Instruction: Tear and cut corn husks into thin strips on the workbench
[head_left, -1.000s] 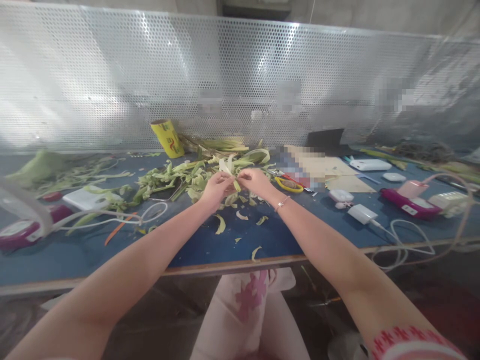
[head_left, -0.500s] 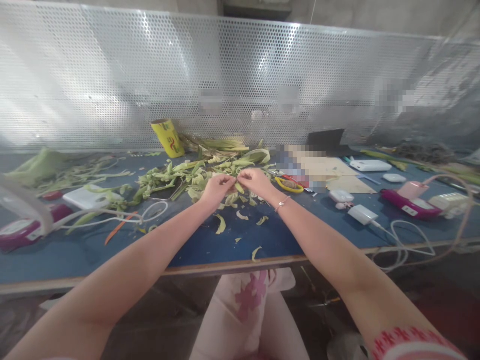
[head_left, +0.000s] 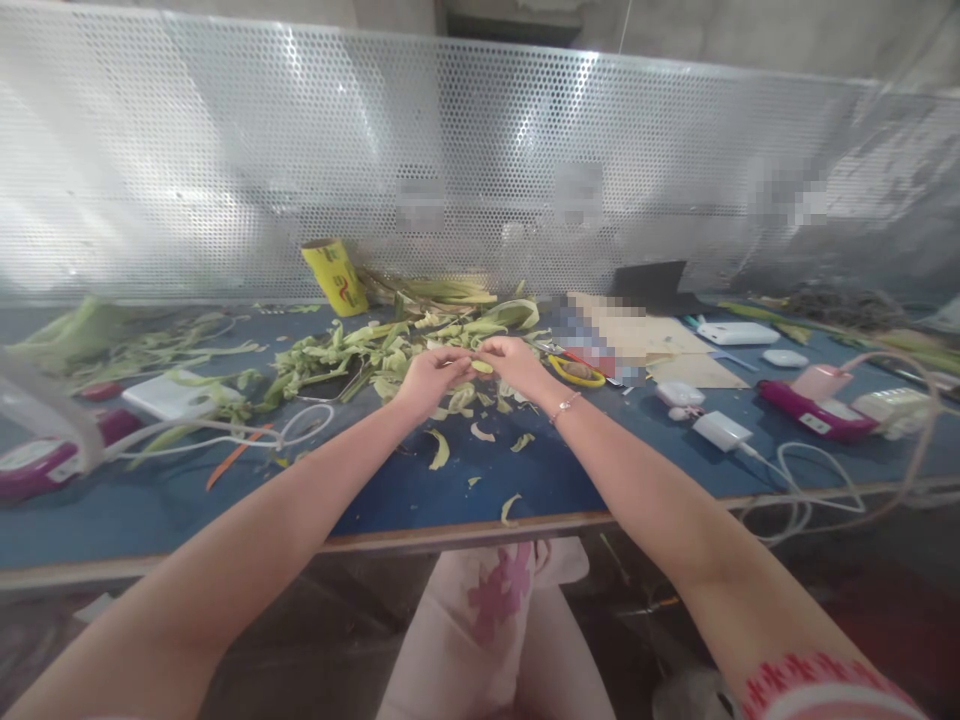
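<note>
Left hand (head_left: 431, 382): thumb and fingertips pinch the green piece's left end
Right hand (head_left: 517, 366): fingertips pinch its right end
Green piece (head_left: 482, 368): between both hands, above the blue bench (head_left: 442, 498)
Leaf pile (head_left: 319, 358): left and far of hands
Loose peelings (head_left: 439, 450): near side
Yellow-handled scissors (head_left: 589, 379): just right of right hand
Yellow tube (head_left: 334, 280): far left, tilted
White charger (head_left: 721, 431): right, cable attached

Small yellow-green plant piece (head_left: 482, 367); between left hand (head_left: 433, 380), right hand (head_left: 516, 364)
</note>
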